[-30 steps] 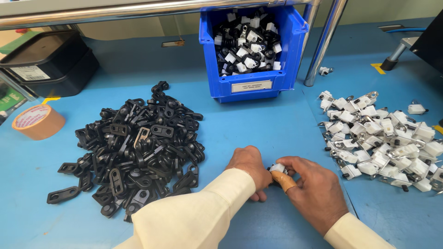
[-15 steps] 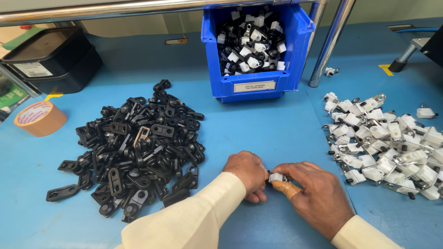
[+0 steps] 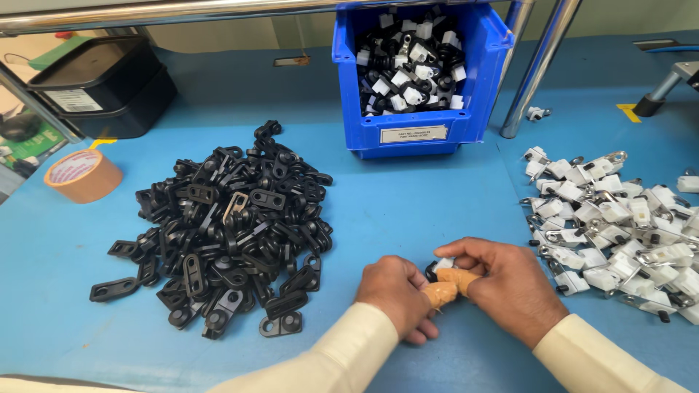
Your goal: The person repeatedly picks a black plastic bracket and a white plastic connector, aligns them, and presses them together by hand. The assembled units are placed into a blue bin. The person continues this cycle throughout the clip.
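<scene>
surface: blue bench top (image 3: 408, 211) | left: heap of black plastic clips (image 3: 226, 229), roll of brown tape (image 3: 81, 175) (near the edge), black box (image 3: 109, 87) | back: blue bin (image 3: 419, 135) | right: pile of white clips (image 3: 619, 218)

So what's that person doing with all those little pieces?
A person is pressing a small black-and-white piece together between the left hand and right hand, low on the blue table. A heap of black plastic parts lies to the left and a heap of white clips to the right. A blue bin behind holds joined black-and-white pieces.
</scene>
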